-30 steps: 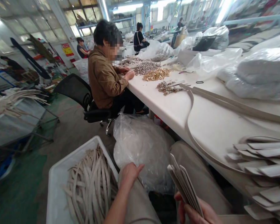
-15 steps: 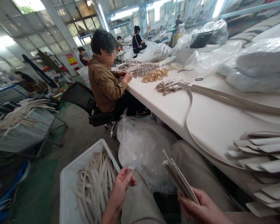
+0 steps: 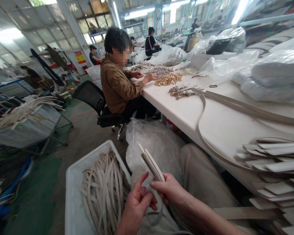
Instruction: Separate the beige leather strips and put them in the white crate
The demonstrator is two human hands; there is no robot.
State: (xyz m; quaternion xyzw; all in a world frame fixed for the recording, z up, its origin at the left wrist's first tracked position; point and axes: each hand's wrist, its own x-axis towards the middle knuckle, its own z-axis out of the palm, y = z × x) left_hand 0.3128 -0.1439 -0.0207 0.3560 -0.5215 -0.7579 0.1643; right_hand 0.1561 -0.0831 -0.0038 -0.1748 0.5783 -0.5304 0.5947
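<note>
My right hand [image 3: 171, 191] is closed around a small bundle of flat beige strips [image 3: 152, 161], whose ends fan upward over my lap. Just left of it, my left hand [image 3: 139, 202] has its index finger stretched out and the others loosely bent. Nothing shows between those fingers, and they sit close to the bundle. Beside my left forearm, a white plastic crate [image 3: 71, 189] holds many loose beige strips [image 3: 104, 189]. The lower ends of the held strips are hidden by my right hand.
On the white table [image 3: 176, 109] lie gold metal pieces [image 3: 169, 79], a heap of short strip pieces [image 3: 182, 92] and a long band [image 3: 254, 106]. Stacked strips [image 3: 274, 163] stand at right. A seated co-worker [image 3: 122, 78] handles small parts. A clear plastic bag [image 3: 152, 137] lies by my knees.
My right hand has brought the strip bundle leftward, beside my left hand. My left hand has unpinched, its index finger now extended. The view has shifted slightly, and the co-worker's hands have moved apart.
</note>
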